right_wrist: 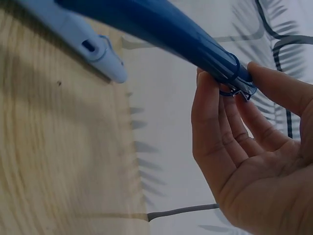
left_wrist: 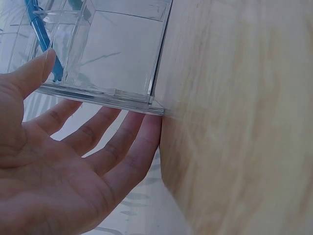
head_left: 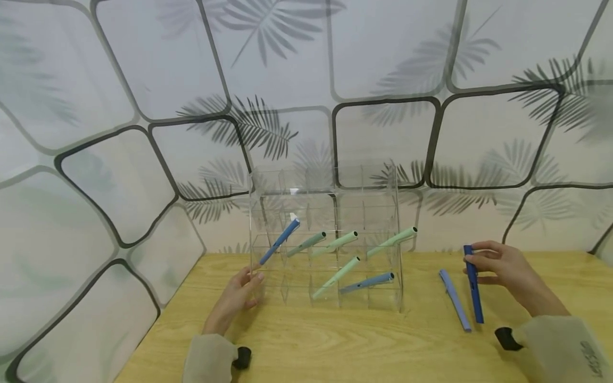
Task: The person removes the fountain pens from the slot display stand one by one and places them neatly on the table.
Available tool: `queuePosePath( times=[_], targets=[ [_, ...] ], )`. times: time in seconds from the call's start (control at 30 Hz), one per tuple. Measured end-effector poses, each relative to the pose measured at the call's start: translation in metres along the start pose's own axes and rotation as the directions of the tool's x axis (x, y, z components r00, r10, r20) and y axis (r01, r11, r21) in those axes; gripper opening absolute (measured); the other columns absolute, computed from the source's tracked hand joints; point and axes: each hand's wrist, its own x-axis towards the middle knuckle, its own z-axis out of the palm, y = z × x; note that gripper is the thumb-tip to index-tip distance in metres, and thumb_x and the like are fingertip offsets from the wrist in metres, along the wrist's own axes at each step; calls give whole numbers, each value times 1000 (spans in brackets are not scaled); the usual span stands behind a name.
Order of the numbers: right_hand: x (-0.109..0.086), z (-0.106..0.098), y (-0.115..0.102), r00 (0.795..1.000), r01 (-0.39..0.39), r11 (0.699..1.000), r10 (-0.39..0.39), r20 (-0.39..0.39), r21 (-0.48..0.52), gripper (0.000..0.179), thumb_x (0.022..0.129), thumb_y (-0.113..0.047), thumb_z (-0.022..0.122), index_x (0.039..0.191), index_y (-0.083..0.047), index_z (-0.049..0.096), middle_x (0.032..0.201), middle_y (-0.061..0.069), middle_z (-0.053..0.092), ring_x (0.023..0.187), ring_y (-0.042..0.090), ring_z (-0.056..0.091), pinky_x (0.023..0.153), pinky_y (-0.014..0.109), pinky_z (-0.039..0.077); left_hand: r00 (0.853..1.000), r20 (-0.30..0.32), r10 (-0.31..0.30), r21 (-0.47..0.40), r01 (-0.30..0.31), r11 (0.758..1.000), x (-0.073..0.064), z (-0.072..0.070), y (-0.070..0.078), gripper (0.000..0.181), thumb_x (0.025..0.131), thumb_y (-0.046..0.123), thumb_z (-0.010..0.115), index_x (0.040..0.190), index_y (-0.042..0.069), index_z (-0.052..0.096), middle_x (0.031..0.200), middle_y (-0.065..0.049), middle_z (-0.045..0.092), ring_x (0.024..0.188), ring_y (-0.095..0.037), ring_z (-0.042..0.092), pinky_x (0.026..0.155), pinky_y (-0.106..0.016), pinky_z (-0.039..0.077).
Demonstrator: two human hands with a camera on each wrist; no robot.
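In the head view a clear acrylic rack (head_left: pixel 351 306) with several compartments stands on the table. My left hand (head_left: pixel 234 300) holds its lower left edge, thumb in front and fingers along the outer side panel (left_wrist: pixel 122 100). My right hand (head_left: pixel 512 274) pinches a dark blue pen (head_left: pixel 474 290) near its clip end, between thumb and fingers. That pen tilts, its other end pointing toward the table front. Just left of it lies a light periwinkle pen (head_left: pixel 455 300), apart from the hand. A blue pen (head_left: pixel 280 242) leans in the rack's left column, above my left hand.
Also slanting out of rack compartments are a dark green pen (head_left: pixel 307 243), pale green pens (head_left: pixel 392 241) and a grey-blue pen (head_left: pixel 367 282). Behind the wooden table (head_left: pixel 306 346) hangs a leaf-patterned curtain or wall covering (head_left: pixel 383 138), which also runs along the left.
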Motion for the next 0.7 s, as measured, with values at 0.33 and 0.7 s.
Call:
queuePosePath(
  times=[0.33, 0.7],
  targets=[
    [11, -1, 9, 998, -65, 997, 65, 6, -37, 58, 104, -16, 61, 140, 19, 32, 101, -2, 72, 83, 10, 67, 73, 37, 59, 1000, -4, -1, -2, 1, 1000, 1, 0, 1, 53, 107, 23, 54, 152, -2, 39, 145, -33, 45, 134, -44, 42, 84, -41, 56],
    [17, -1, 19, 993, -99, 988, 107, 58, -117, 58, 101, -8, 61, 138, 24, 31, 94, 0, 71, 73, 13, 63, 66, 37, 58, 1000, -26, 5, -3, -5, 1000, 1, 1, -2, 51, 106, 24, 57, 150, 0, 44, 144, -31, 48, 132, -48, 44, 83, -42, 56]
  ],
)
